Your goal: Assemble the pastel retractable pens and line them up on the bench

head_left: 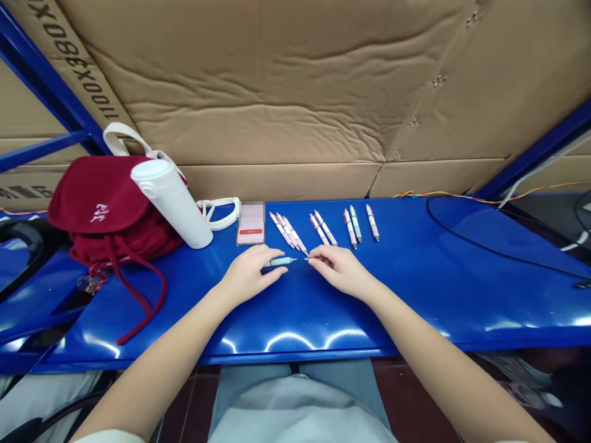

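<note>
Loosely closed, your left hand [249, 274] holds a pen [281, 261], while your right hand [340, 268] pinches a small piece [306, 258].

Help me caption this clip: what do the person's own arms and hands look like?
Each grip is a bare hand: neither left hand nor right hand shows a glove, ring or watch. The forearms are bare too, without cables or markings. A whitish sleeve edge shows on the left.

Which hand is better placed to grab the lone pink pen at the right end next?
Probably the right hand: it's nearer the lone pink pen, though it seems to pinch a small piece. The left hand is farther, and seems to have a blue pen in its grip.
</note>
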The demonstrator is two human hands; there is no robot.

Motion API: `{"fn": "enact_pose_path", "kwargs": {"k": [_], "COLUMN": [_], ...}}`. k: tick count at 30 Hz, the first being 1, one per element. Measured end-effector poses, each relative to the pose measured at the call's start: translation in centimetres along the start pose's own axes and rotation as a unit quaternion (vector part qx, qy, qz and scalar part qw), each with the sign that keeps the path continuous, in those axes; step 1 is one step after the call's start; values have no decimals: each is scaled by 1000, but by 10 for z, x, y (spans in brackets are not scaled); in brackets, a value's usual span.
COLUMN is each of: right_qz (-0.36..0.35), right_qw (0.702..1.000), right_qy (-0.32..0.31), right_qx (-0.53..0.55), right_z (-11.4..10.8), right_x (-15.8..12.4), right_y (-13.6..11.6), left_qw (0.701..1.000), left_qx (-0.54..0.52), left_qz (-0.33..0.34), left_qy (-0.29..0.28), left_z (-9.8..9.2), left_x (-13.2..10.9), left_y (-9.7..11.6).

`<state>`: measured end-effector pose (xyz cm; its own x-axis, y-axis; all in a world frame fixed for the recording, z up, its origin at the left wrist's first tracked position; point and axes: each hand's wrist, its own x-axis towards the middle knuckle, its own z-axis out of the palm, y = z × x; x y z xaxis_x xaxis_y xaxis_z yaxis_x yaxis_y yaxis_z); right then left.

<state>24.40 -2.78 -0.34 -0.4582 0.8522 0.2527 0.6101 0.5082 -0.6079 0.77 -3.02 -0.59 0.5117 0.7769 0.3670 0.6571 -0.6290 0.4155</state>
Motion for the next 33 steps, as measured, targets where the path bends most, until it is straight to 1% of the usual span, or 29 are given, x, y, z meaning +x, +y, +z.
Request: {"fn": "enact_pose_path", "kwargs": {"k": [3,6,10,15,20,22,25,28,33], "right_qz": [-40,-44,-31,-37,11,22,15,-4,-20], "right_qw": [998,997,998,998,997,995,994,995,996], "right_qy": [-36,-34,-24,-25,38,43,26,15,29], "right_qx": [31,44,48,47,67,89,109,99,81], "right_z": [15,24,24,24,24,24,25,27,30], "right_x": [1,3,3,2,1,0,0,0,1], "right_y": [-10,-16,-16,-16,-9,-9,-13,-16,-16], "left_qw": [1000,999,999,998,999,999,999,999,998], "left_qx": [-15,-17,-22,-36,-37,-35,-36,-45,-53], "left_qz": [22,41,45,43,20,18,22,24,10], "left_qy": [-3,-6,-18,-26,-3,0,-5,-7,-11], "left_z": [4,5,4,5,3,3,5,6,5], "left_x": [0,0,-1,-1,-1,-1,-1,-1,0], "left_y": [5,8,8,8,5,4,3,5,7]}}
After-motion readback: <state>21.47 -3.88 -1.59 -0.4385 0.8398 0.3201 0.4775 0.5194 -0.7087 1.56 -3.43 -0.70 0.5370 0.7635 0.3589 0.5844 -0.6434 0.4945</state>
